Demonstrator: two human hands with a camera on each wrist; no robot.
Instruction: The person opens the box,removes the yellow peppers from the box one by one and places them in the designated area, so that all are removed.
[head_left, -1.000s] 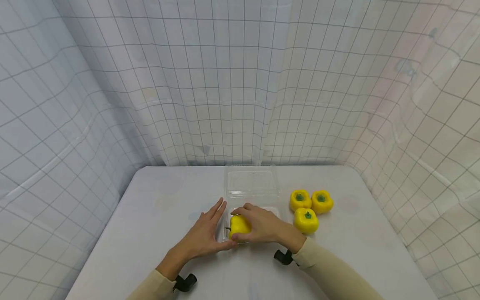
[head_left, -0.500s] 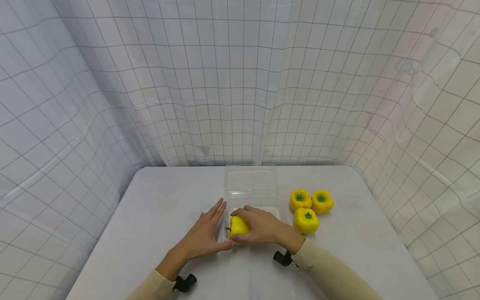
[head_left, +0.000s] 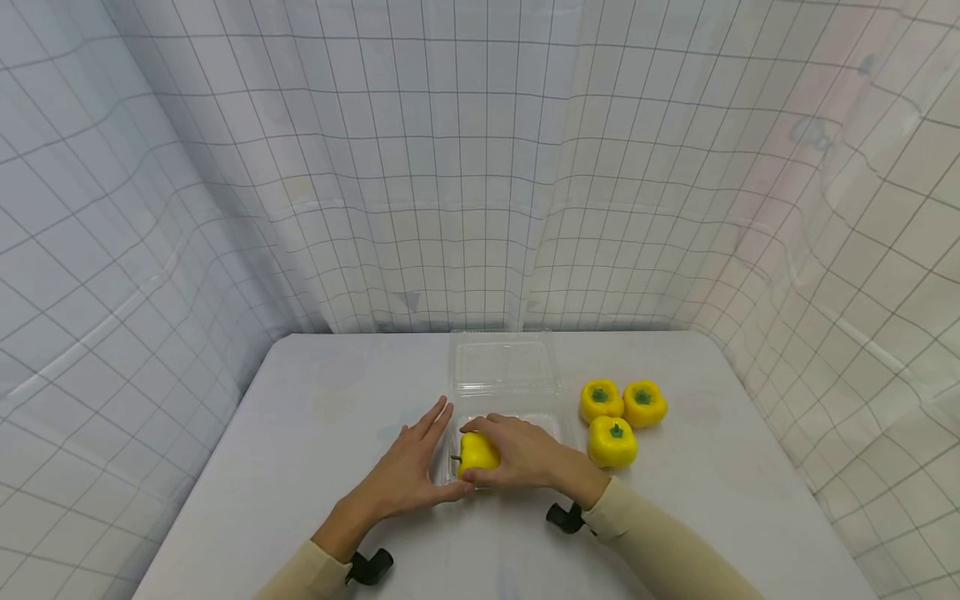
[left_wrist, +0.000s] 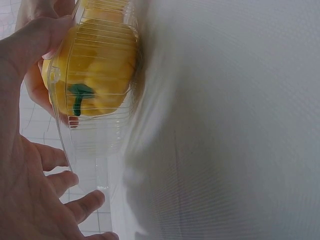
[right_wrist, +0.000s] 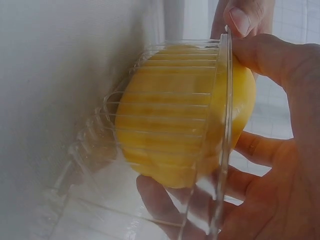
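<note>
A yellow bell pepper [head_left: 478,455] lies on its side in the left part of a clear plastic clamshell container [head_left: 551,423], its green stem toward the left. My right hand [head_left: 525,450] grips this pepper from the right, thumb on the near side and fingers over the far side. In the right wrist view the pepper [right_wrist: 170,115] shows through the ribbed wall. My left hand [head_left: 408,467] touches the container's left edge and near corner with spread, mostly straight fingers. The left wrist view shows the green stem [left_wrist: 80,95] through the plastic.
The container's lid [head_left: 504,364] lies folded back behind its base. Right of the container, three more yellow bell peppers [head_left: 612,442] stand close together, stems up. A white table [head_left: 330,400] carries everything, with grid-patterned curtains [head_left: 465,167] around it.
</note>
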